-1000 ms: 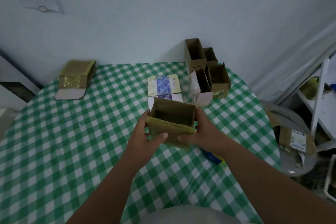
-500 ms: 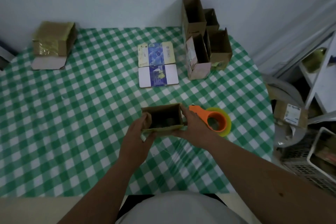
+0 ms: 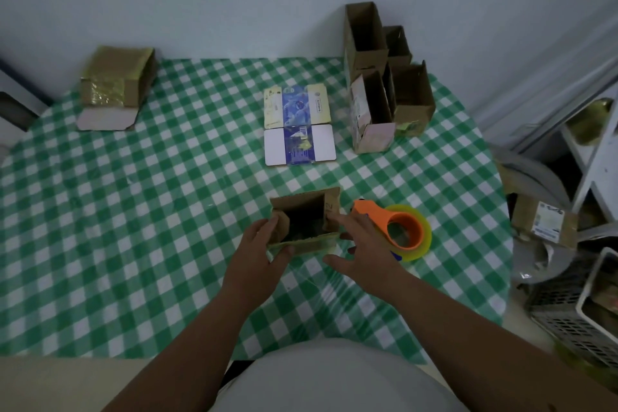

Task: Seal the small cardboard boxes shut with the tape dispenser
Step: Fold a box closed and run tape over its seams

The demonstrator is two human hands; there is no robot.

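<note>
A small open cardboard box [image 3: 302, 211] stands on the green checked table [image 3: 150, 211], its flaps up and its dark inside showing. My left hand [image 3: 259, 257] holds its near left corner, thumb on the front flap. With fingers spread, my right hand [image 3: 361, 244] sits just right of the box, one fingertip touching the right flap. Directly right of that hand lies the orange tape dispenser [image 3: 398, 227] with its yellowish roll.
Several open cardboard boxes [image 3: 384, 84] cluster at the back right. Two flattened printed cartons [image 3: 297, 125] lie mid-table. A taped box [image 3: 117, 80] sits at the back left. Off the table's right edge are a stool, shelves and crates [image 3: 575, 308].
The box came down from chest height onto the table. My right hand let go of the box's side and opened next to it. The view tilted downward.
</note>
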